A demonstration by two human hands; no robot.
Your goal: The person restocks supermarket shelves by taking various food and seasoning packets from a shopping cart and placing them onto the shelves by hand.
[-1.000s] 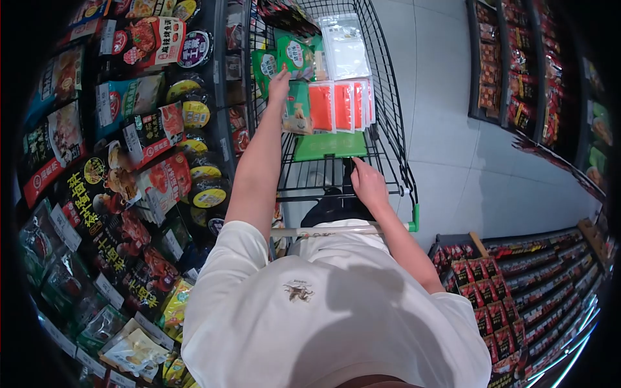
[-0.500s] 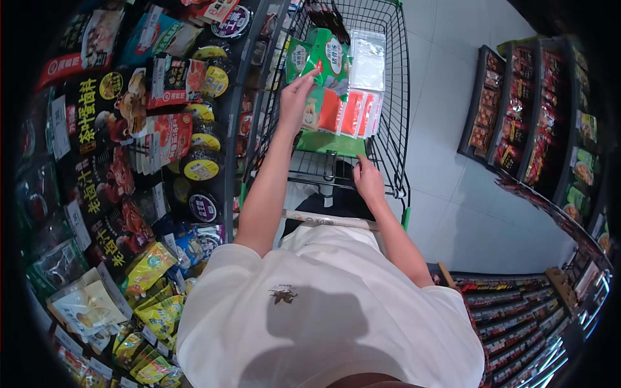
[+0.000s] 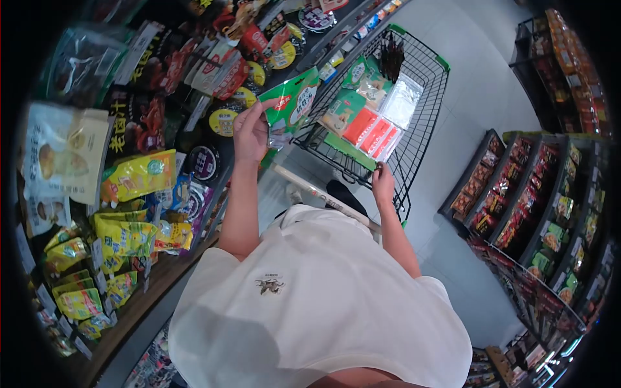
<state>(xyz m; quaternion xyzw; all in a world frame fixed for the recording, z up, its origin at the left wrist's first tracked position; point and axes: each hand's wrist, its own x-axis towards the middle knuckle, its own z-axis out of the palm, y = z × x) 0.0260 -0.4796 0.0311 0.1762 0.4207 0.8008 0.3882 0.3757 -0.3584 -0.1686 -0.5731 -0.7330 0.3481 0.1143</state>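
My left hand (image 3: 249, 132) pinches a green food packet (image 3: 292, 107) by its edge, beside the left shelf and outside the shopping cart. Pale printing covers part of the packet's front. My right hand (image 3: 383, 184) is closed at the near edge of the shopping cart (image 3: 424, 123), by its green flap (image 3: 349, 151); its fingertips are partly hidden. Inside the cart lie red-and-white packets (image 3: 372, 134), a silver-white pack (image 3: 402, 100), a green packet (image 3: 344, 110) and a dark bundle (image 3: 391, 58).
Along my left runs a shelf with yellow pouches (image 3: 126, 233), a cream packet (image 3: 68, 152) and round yellow-lidded tubs (image 3: 224, 121). To the right stands a tiered rack of packets (image 3: 517, 194). Grey floor tiles (image 3: 446, 252) lie between them. The cart's handle (image 3: 323, 195) crosses before my waist.
My left hand has lifted the green packet out over the cart's left side, toward the shelf. The view has turned left, so the cart appears angled. My right hand stays at the cart's near edge.
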